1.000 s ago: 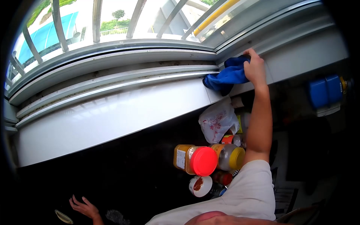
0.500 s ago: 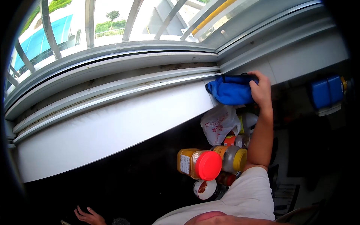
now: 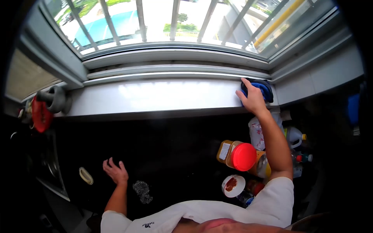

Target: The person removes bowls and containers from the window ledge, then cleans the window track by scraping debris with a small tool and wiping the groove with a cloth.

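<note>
Right hand (image 3: 252, 95): palm down on the bunched blue cloth (image 3: 266, 91), thumb and index apart, other fingers hidden over the cloth. Half-open at best; can't tell if it's gripping or just pressing. Cloth sits under that hand and sticks out to its right, on the right end of the white sill (image 3: 171, 97), close to the window track (image 3: 175, 75) just beyond the fingertips.

Left hand (image 3: 115, 172): fingers spread, nothing in it, over the dark desk (image 3: 167, 143). Contact with the surface: can't tell. Pale oval ring (image 3: 86, 176) just left of it, steel-wool scrubber (image 3: 143, 192) near, to its right and closer to the body.

Below the right hand, toward the body: white plastic bag (image 3: 256, 134) partly behind the forearm, red-lidded jar (image 3: 243, 157), then a white bowl (image 3: 233, 186) with red bits inside. Yellow-capped jug (image 3: 294, 136) right of the same forearm.
</note>
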Tool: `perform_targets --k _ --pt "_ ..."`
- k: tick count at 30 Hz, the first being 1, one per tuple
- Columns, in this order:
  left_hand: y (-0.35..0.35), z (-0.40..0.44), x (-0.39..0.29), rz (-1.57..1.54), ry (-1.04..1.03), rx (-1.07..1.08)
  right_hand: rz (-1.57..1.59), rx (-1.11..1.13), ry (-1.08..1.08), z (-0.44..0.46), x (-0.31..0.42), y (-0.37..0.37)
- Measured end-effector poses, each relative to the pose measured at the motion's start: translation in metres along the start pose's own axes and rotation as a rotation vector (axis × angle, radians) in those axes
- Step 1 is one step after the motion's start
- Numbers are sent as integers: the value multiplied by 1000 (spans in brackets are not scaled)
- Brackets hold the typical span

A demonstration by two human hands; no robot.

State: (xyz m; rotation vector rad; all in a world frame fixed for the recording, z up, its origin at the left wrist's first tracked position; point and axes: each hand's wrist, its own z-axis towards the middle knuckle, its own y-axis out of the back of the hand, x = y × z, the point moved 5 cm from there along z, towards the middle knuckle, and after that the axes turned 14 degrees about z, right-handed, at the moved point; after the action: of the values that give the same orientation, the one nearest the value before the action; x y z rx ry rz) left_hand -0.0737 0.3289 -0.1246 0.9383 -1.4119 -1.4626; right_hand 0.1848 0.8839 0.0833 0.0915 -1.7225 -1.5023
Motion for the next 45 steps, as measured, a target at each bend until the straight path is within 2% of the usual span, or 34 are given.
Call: perform_targets --k 4,6,8,10,12,14,16,18,19,21,22,23,24,25,27,31,33,36,38,40,41,45 --pt "-16 -1 15 -165 -39 -64 -339 114 -108 -16 40 30" --pt "15 -4 23 -410 -1 -129 -328 -2 4 -42 72 55" --pt "92 -25 33 -547 -155 -213 -164 -58 166 -71 98 69" --pt "140 -62 65 -635 -250 -276 11 -32 318 -101 124 70" --pt "180 -121 108 -655 -236 -237 127 65 355 -147 175 67" --pt "181 -191 164 -671 -57 -208 274 145 448 -191 216 51" --pt "148 -274 220 -764 147 -148 359 239 563 -237 250 24" --pt "91 -367 275 -902 485 -56 390 360 596 -289 278 -1" --pt "52 -420 302 -654 551 -42 391 418 629 -312 284 -17" --pt "-31 -525 333 -639 916 208 383 524 661 -358 295 -45" --pt "-94 -588 347 -782 1064 464 379 578 657 -381 300 -54" --pt "-135 -623 345 -1026 897 704 379 674 586 -400 303 -68" --pt "-141 -647 332 -1206 929 870 380 709 562 -421 306 -82" --pt "-135 -657 332 -1311 1002 936 386 749 531 -439 308 -96" --pt "-122 -664 352 -1450 1167 911 401 814 478 -469 296 -137" --pt "-83 -656 462 -1578 1468 721 525 836 215 -518 310 -212" --pt "-75 -651 527 -1568 1531 635 399 895 365 -543 364 -237" --pt "-83 -645 615 -1563 1537 546 286 968 485 -566 432 -265" --pt "-70 -627 652 -1464 1446 585 285 969 526 -567 470 -286" --pt "-81 -625 675 -1345 1387 615 323 948 543 -558 501 -306" --pt "-89 -625 682 -1321 1421 589 332 957 502 -553 517 -316" --pt "-120 -596 690 -1288 1399 682 351 876 624 -512 578 -370"
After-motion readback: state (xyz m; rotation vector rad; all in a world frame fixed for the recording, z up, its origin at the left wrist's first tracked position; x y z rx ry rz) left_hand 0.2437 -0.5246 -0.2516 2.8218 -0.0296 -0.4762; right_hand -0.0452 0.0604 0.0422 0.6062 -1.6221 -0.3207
